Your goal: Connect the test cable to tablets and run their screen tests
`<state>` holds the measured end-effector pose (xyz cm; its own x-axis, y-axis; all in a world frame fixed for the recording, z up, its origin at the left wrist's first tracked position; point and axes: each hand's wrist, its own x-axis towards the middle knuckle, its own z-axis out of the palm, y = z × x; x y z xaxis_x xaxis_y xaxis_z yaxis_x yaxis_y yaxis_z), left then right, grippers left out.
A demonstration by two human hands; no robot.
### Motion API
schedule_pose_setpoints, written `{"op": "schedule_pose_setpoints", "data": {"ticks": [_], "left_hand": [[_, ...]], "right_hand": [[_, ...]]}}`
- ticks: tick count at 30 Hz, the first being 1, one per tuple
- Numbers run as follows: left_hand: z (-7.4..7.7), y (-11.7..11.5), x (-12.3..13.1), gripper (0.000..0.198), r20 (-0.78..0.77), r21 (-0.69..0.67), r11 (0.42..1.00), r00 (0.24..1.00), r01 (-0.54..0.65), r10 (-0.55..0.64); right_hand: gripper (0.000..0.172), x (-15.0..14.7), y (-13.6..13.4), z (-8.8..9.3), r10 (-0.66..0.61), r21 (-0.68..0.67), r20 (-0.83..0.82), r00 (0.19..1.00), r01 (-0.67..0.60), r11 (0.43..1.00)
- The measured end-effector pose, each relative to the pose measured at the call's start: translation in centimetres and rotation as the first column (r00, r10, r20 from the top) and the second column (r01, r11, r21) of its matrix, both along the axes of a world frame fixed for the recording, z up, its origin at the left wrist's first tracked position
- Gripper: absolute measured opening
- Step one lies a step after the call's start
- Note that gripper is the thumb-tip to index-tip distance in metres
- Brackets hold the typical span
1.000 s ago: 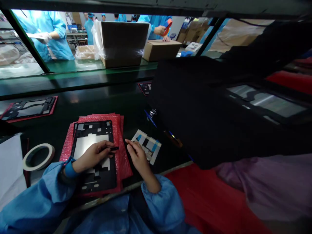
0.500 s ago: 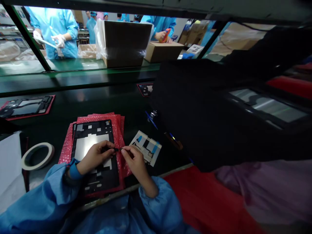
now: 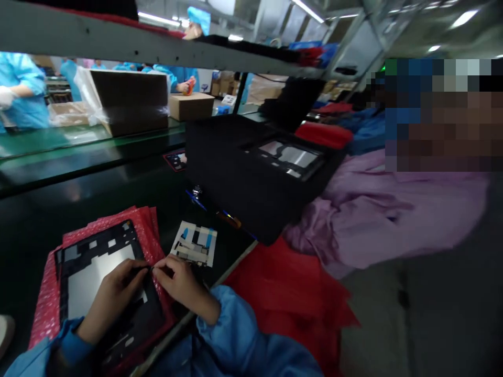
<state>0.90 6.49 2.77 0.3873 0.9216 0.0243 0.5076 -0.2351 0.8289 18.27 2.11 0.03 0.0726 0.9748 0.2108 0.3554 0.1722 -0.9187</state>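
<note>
Beneath your hands, a black frame with a pale centre lies on stacked red bubble bags on the tabletop. Your left hand and right hand are both closed, pinching a small black strip between them. Just beyond your right hand lies a blue-marked backing sheet. Farther ahead of your hands, a black case holds a framed panel in its top, and a plastic-lined cardboard carton stands beyond.
</note>
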Motion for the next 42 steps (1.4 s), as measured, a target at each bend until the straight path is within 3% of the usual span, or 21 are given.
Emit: {"op": "schedule_pose_setpoints", "data": {"ticks": [4, 12, 18, 31, 37, 42], "left_hand": [[-0.2, 0.1, -0.2, 0.032, -0.055, 0.04, 0.999, 0.998, 0.023, -0.021], [-0.4, 0.4, -0.6, 0.029, -0.066, -0.012, 0.998, 0.996, 0.056, -0.057], [-0.6, 0.4, -0.8, 0.032, -0.049, -0.084, 0.996, 0.998, 0.034, -0.038], [-2.3, 1.1, -2.4, 0.037, -0.068, -0.07, 0.994, 0.994, 0.085, -0.09], [-1.1, 0.8, -1.7, 0.034, -0.052, -0.069, 0.993, 0.994, 0.091, -0.095], [0.2, 0.5, -1.0, 0.044, -0.028, -0.097, 0.989, 0.993, 0.116, -0.119]], "right_hand": [[0.007, -0.4, 0.0, 0.0, -0.028, 0.004, -0.008, 1.0, 0.028, 1.0], [0.007, -0.8, -0.2, -1.0, -0.082, -0.05, -0.093, 0.992, 0.078, 0.996], [0.006, -0.8, -0.3, -0.7, -0.02, -0.02, -0.077, 0.997, 0.018, 1.0], [0.008, -1.1, -0.1, -1.8, -0.042, -0.043, -0.14, 0.989, 0.036, 0.998], [0.012, -0.8, -0.2, -1.7, 0.026, -0.091, -0.144, 0.989, -0.039, 0.995], [0.011, -0.9, -0.4, -1.7, -0.01, -0.108, -0.155, 0.988, -0.006, 0.994]]}}
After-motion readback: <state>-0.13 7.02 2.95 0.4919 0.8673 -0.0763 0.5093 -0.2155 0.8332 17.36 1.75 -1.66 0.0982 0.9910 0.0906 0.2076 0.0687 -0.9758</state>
